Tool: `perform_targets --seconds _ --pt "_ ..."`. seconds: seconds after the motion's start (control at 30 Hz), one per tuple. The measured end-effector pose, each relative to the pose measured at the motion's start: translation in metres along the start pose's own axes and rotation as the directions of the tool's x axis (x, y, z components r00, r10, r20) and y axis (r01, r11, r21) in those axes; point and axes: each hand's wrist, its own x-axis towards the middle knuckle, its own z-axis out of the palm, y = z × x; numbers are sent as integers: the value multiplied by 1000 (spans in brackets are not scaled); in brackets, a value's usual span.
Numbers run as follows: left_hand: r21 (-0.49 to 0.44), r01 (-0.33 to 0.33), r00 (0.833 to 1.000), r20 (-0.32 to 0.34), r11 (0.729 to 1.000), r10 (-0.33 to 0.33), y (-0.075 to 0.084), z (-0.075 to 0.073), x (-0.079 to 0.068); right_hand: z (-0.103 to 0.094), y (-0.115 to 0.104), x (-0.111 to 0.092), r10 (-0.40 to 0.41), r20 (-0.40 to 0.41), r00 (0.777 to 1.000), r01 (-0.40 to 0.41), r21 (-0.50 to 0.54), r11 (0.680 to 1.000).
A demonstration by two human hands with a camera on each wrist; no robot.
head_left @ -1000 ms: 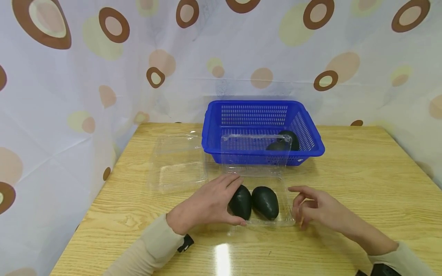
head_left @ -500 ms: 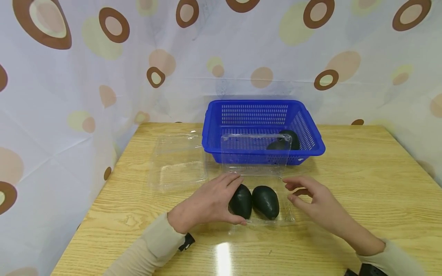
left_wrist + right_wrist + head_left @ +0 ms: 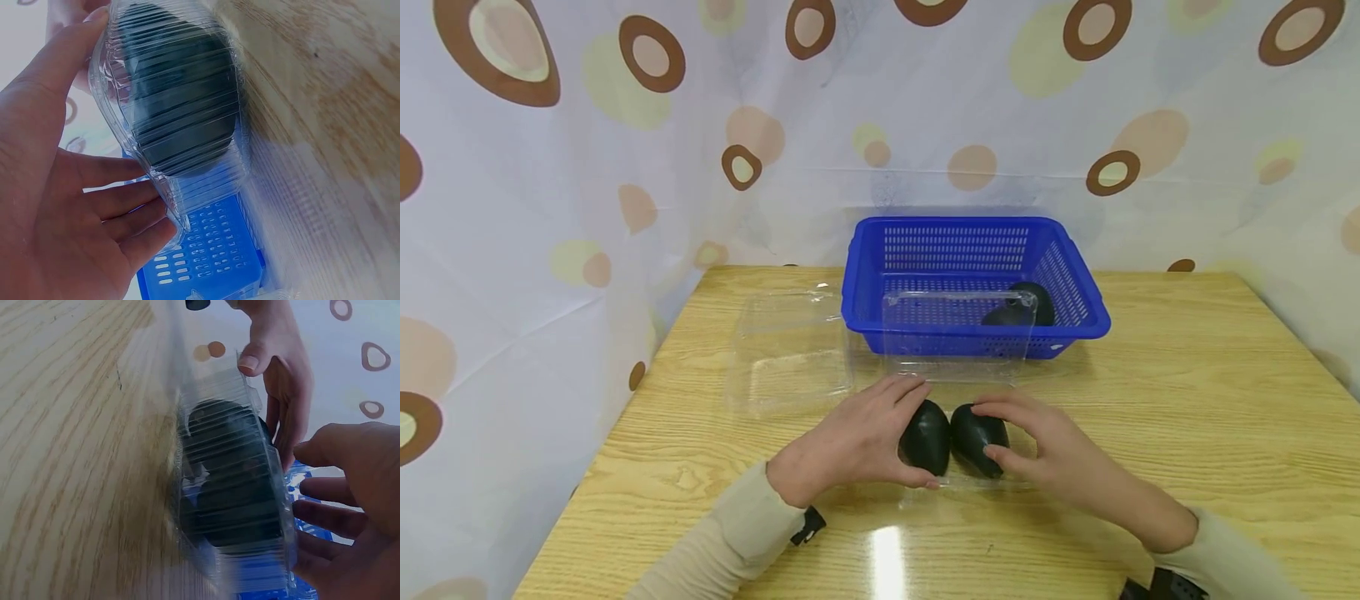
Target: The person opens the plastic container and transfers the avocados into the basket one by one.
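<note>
Two dark green avocados lie side by side in an unlidded clear plastic clamshell box [image 3: 209, 197] on the table. My left hand [image 3: 857, 437] rests at the box's left side, around the left avocado [image 3: 927, 442]. In the left wrist view its thumb and outstretched fingertips touch the box's rim. Over the right avocado [image 3: 973, 437] is my right hand [image 3: 1060, 454], thumb and fingers spread on either side of it. Whether these fingertips touch the avocado cannot be made out. The right wrist view shows both avocados through the box's ribbed wall [image 3: 250, 569].
A blue perforated basket [image 3: 955, 237] stands behind the box, with two more avocados [image 3: 1030, 304] at its right end. The box's raised lid [image 3: 955, 362] stands in front of the basket. Another clear plastic box [image 3: 786, 358] lies to the left on the wooden table [image 3: 1187, 358].
My right hand has moved left from beside the box's right edge to over the right avocado. My left hand, the box and the basket have stayed in place.
</note>
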Motion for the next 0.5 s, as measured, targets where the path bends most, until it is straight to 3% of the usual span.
perform_targets --seconds 0.5 --pt "7 -7 1000 -18 1000 8 0 1 0 13 -1 13 3 93 996 10 -143 990"
